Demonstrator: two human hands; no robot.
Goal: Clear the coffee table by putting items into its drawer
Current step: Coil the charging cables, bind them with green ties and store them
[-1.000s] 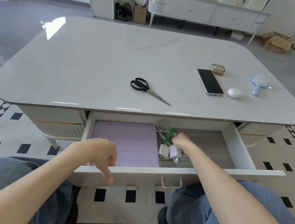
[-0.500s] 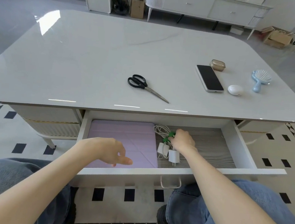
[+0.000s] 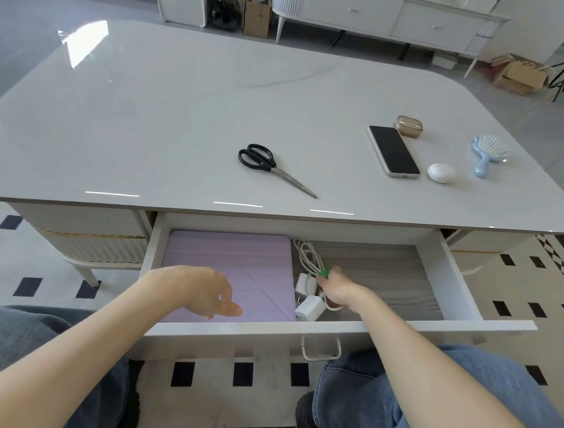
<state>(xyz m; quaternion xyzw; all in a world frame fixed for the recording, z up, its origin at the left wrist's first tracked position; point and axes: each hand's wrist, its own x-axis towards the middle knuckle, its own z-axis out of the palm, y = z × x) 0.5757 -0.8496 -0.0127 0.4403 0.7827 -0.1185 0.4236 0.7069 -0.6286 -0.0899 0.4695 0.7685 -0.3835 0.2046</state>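
Note:
The coffee table's drawer (image 3: 383, 326) stands pulled out below the white tabletop (image 3: 180, 121). Inside lie a purple tablet case (image 3: 236, 257) on the left and a bundle of white chargers with coiled cable (image 3: 309, 283) beside it. My right hand (image 3: 342, 288) is inside the drawer, its fingers curled on the cable bundle at the green tie. My left hand (image 3: 200, 290) hovers over the case's front edge with relaxed fingers and holds nothing. On the tabletop lie black scissors (image 3: 267, 165), a phone (image 3: 393, 151), a gold earbud case (image 3: 409, 126), a white earbud case (image 3: 440, 173) and a blue hairbrush (image 3: 487, 154).
The right half of the drawer floor (image 3: 387, 272) shows bare wood grain. My knees in jeans sit under the drawer front, whose handle (image 3: 320, 350) hangs between them. A white sideboard (image 3: 374, 15) and cardboard boxes (image 3: 521, 75) stand on the floor beyond the table.
My left hand lifted off the drawer's front edge and now hovers over the purple case. My right hand stayed on the charger bundle, shifting it slightly inside the drawer.

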